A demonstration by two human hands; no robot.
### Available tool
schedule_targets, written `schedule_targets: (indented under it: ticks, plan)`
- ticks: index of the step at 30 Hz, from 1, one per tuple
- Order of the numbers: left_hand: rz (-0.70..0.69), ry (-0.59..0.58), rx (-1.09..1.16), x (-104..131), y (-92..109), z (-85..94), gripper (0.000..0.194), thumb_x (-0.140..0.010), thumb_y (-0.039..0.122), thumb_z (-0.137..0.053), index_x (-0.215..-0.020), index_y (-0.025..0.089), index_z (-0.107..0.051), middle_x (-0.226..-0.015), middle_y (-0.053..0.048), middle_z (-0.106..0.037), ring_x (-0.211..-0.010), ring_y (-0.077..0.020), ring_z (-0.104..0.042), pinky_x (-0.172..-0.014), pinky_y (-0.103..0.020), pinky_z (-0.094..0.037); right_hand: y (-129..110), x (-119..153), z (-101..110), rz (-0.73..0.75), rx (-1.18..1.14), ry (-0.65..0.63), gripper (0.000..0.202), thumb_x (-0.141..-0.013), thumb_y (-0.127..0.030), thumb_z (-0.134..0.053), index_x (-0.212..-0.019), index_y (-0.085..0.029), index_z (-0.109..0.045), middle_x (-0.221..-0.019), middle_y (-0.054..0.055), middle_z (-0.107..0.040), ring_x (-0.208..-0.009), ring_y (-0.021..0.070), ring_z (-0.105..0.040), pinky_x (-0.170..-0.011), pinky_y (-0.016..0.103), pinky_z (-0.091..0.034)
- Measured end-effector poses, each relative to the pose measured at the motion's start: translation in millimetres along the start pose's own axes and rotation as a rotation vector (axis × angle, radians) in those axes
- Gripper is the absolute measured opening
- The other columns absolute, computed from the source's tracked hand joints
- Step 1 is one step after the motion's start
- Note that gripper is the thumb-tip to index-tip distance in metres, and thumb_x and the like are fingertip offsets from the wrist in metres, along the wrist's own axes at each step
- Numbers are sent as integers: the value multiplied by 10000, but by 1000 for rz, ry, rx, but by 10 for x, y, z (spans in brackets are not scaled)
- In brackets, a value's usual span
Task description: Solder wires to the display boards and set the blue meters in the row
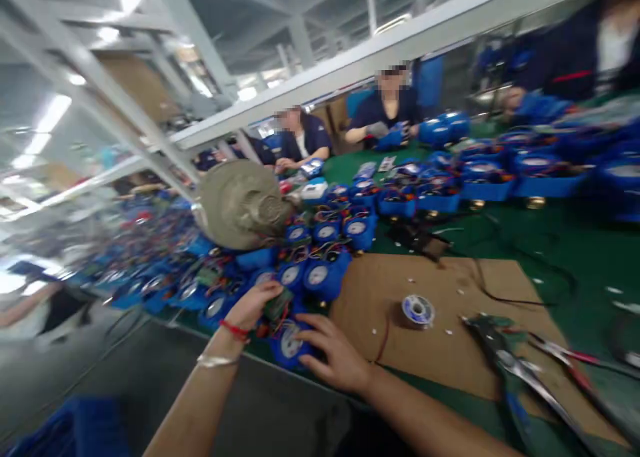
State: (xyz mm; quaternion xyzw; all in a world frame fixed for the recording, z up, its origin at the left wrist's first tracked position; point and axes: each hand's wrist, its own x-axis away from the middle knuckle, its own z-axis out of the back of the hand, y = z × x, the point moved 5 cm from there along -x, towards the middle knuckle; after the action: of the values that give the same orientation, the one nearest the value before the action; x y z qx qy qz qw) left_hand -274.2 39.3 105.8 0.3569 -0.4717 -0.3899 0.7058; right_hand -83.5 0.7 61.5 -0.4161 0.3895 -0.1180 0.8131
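At the table's near edge lies a blue plastic housing [289, 345] with a round white disc on its face and wiring inside. My left hand [253, 305], wearing a red cord and a pale bangle at the wrist, pinches a small green circuit board [278, 306] at the housing's upper side. My right hand [340, 355] grips the same housing from the right, fingers over its face and thumb along the lower edge. Motion blur hides the exact fingertip contacts. More blue housings [317, 277] with wires stand just beyond both hands.
Right of my hands, a cardboard sheet [370, 290] carries a solder spool [418, 310], large cutters [505, 360] and red-handled pliers [565, 357]. A round grey-green fan-like object [240, 207] stands at left. Co-workers [390, 110] sit across the green table [345, 167].
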Motion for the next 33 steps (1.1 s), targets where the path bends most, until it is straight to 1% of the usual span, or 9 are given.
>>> schedule_targets:
  ticks: [2,4,9,17,21,25,27,31,33]
  plan:
    - [6,51,67,150,-155,208,293,-704,369,-755,-812,122,-641,-746,-17,-638,-672,-125,-589,-658,-251,-460,35,-5,-14,-1,-36,-35,358,-911,-330,-550,-1260,-249,-545,-1452,87,-404,-1343,233,-358,-1099,441,-342]
    - [-3,64,112,127,-210,259,314,-632,369,-793,-760,122,-648,-689,-11,-633,-628,-119,-574,-635,-247,-436,46,-2,-15,9,-40,-60,354,-924,-311,-522,-1274,-253,-533,-1458,86,-394,-1349,235,-348,-1101,451,-342]
    - [-13,76,146,15,-218,227,305,-605,349,-803,-760,129,-660,-685,-6,-636,-627,-112,-563,-656,-258,-419,40,26,-53,18,-11,-72,347,-933,-312,-499,-1274,-256,-529,-1467,87,-377,-1351,248,-344,-1098,474,-350]
    - [-59,62,153,153,-159,212,301,-665,369,-763,-800,118,-668,-733,-23,-645,-685,-124,-566,-704,-265,-422,69,10,-80,12,11,-81,351,-930,-306,-502,-1277,-258,-526,-1465,86,-380,-1350,256,-351,-1092,472,-367]
    - [-121,-8,82,454,11,140,333,-747,400,-713,-953,141,-671,-860,-40,-678,-787,-155,-600,-769,-277,-441,84,17,-109,18,30,-79,357,-923,-309,-511,-1278,-271,-524,-1461,78,-385,-1343,267,-363,-1079,477,-386]
    - [-301,-148,-244,937,270,-16,375,-855,407,-599,-1178,216,-621,-1174,-70,-641,-1075,-223,-584,-920,-315,-430,87,29,-120,21,30,-45,342,-912,-307,-522,-1252,-275,-526,-1446,78,-399,-1335,283,-372,-1070,488,-394]
    - [-359,-202,-352,1151,340,-104,432,-874,378,-581,-1286,253,-553,-1217,-69,-628,-1118,-228,-576,-959,-325,-419,96,38,-125,-1,14,-51,315,-909,-301,-521,-1222,-265,-531,-1442,82,-399,-1338,288,-365,-1075,497,-382]
    - [-379,-364,-369,1403,330,-250,478,-896,335,-554,-1362,258,-478,-1205,-84,-642,-1089,-215,-612,-946,-318,-444,131,51,-142,-41,-37,-74,361,-895,-303,-541,-1246,-250,-474,-1448,95,-381,-1346,287,-351,-1083,503,-366]
    - [-375,-355,-355,1398,286,-209,421,-900,334,-548,-1312,246,-534,-1199,-86,-646,-1094,-212,-611,-951,-319,-446,152,54,-155,-45,-50,-72,424,-893,-314,-548,-1294,-243,-427,-1447,104,-382,-1343,284,-355,-1085,500,-364]
